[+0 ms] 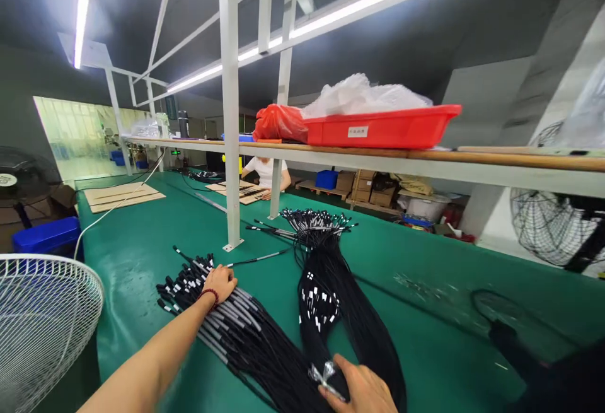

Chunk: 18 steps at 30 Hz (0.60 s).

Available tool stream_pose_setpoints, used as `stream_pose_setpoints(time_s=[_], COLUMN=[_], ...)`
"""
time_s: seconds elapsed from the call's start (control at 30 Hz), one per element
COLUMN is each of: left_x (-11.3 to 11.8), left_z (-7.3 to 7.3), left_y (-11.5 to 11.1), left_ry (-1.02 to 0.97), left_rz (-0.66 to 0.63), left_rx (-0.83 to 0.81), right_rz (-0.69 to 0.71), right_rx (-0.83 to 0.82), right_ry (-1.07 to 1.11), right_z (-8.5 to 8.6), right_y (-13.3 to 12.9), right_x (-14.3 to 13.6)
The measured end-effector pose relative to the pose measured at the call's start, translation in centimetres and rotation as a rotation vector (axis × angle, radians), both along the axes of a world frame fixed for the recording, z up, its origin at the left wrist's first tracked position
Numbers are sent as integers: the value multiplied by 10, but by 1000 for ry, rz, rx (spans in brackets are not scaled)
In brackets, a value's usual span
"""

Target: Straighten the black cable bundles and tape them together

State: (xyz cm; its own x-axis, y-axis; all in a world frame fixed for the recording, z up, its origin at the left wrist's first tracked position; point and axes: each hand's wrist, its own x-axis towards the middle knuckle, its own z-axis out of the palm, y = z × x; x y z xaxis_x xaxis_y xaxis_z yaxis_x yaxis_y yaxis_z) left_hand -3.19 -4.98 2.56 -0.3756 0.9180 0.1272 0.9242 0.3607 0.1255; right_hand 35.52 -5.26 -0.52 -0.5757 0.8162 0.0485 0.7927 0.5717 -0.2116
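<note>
A wide spread of black cables [269, 343] with grey sleeves and white labels near its ends lies on the green table [439, 337]. My left hand [220, 285], with a dark red bead bracelet on the wrist, is closed over these cables near the grey sleeves; its fingertips are partly hidden. At the bottom, my right hand [363, 389] grips a looped black cable bundle [373, 331] by a shiny clear wrap [327, 376], thumb and fingers around it. This bundle's labelled ends fan out farther back. A single cable [258, 258] lies between the two groups.
A white post [231, 116] rises from the table, under a shelf [496, 164] bearing a red tray [378, 128] with plastic bags. A white fan [42, 325] stands at left. Cardboard sheets [123, 196] lie farther back. A co-worker [265, 172] sits across the table.
</note>
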Motion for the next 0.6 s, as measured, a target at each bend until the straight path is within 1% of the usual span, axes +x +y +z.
stream_pose_setpoints(time_s=[0.13, 0.3, 0.43, 0.6], left_x=[-3, 0, 0, -1], left_z=[-3, 1, 3, -1], left_y=[1, 0, 0, 0], left_ry=[2, 5, 7, -22], left_rz=[8, -8, -12, 10], left_rx=[-14, -10, 5, 36], right_rz=[16, 5, 3, -5], right_rx=[-4, -10, -4, -19], right_ry=[16, 27, 27, 18], right_z=[4, 12, 12, 14], right_y=[-5, -10, -10, -11], right_x=[0, -3, -2, -2])
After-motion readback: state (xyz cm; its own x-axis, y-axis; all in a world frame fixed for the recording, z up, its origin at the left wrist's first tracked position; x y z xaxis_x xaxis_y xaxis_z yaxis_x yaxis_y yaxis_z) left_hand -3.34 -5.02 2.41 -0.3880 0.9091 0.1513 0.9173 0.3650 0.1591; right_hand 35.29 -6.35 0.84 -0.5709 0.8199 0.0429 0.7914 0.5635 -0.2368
